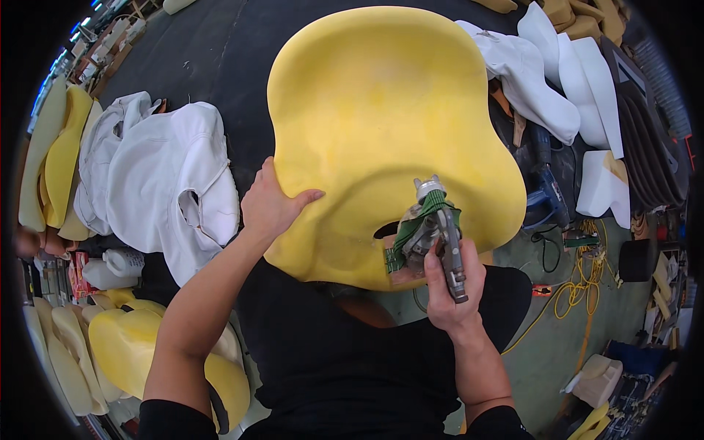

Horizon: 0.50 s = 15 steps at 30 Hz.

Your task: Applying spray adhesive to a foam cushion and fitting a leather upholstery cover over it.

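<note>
A large yellow moulded foam seat cushion point(381, 110) lies in front of me, with a dark slot near its near edge. My left hand point(273, 196) grips its left edge, thumb on top and fingers curled over the side. My right hand point(456, 293) is closed around the handle of a metal spray gun point(451, 253), partly wrapped in green cloth. The gun's nozzle points away from me over the near right part of the cushion. A small pinkish patch point(408, 275) shows below the gun at the near edge.
White fabric covers point(165, 183) lie left of the cushion, another white cover point(528, 81) to the right. A blue power tool point(548, 198) sits at the table's right edge. A yellow hose point(583, 282) coils on the floor. More yellow foam pieces point(128, 345) stand at lower left.
</note>
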Motion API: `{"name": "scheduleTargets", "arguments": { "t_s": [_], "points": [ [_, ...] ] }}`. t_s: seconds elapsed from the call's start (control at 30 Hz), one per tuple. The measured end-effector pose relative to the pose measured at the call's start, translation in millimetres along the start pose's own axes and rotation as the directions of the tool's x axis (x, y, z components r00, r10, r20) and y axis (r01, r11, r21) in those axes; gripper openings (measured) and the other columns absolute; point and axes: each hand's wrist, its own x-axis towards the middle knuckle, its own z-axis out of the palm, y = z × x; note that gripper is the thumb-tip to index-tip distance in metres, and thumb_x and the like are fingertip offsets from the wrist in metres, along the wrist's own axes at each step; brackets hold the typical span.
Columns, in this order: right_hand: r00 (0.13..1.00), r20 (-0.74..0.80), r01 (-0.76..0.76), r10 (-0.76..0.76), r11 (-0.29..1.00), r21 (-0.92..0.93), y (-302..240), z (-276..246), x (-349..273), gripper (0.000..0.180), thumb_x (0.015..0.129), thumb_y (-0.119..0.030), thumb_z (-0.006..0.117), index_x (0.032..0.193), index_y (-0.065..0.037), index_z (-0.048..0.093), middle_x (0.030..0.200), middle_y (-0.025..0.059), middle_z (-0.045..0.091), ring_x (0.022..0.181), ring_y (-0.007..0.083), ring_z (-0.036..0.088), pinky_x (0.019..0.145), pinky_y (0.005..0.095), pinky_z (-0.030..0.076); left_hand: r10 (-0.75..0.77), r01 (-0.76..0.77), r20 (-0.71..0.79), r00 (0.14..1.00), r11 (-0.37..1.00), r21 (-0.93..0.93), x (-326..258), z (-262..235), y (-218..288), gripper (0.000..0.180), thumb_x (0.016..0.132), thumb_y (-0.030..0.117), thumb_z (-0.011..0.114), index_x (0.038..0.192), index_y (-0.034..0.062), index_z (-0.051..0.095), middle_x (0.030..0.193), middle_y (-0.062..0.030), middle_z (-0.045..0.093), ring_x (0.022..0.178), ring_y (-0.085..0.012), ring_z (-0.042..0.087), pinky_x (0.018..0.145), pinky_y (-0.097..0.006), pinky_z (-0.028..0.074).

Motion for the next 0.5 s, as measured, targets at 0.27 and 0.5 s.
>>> {"name": "scheduleTargets", "arguments": {
  "t_s": [0.27, 0.5],
  "points": [
    [0.999, 0.032, -0.032, 0.033, 0.999, -0.013, 0.7, -2.4, -4.3, 0.019, 0.099, -0.009, 0.069, 0.111, 0.003, 0.060, 0.075, 0.0079, 0.063, 0.061, 0.0180, 0.059, 0.060, 0.0308, 0.048, 0.000, 0.000, 0.017, 1.000, 1.000, -0.001, 2.0, 1.8, 0.0, 0.112, 0.071, 0.073, 0.086, 0.145, 0.0002, 0.044, 0.129, -0.0230, 0.066, 0.110, -0.0432, 0.072, 0.090, -0.052, 0.059],
    [1.000, -0.003, -0.028, 0.028, 0.998, -0.050, -0.8, -2.7, -3.1, 0.019, 0.098, -0.008, 0.070, 0.111, 0.003, 0.060, 0.074, 0.0086, 0.063, 0.059, 0.0199, 0.059, 0.060, 0.0327, 0.048, -0.021, 0.021, 0.029, 0.999, 1.000, 0.012, 3.8, -1.4, -0.1, 0.112, 0.071, 0.073, 0.086, 0.146, 0.0002, 0.044, 0.131, -0.0227, 0.066, 0.112, -0.0424, 0.071, 0.092, -0.053, 0.058]
  ]
}}
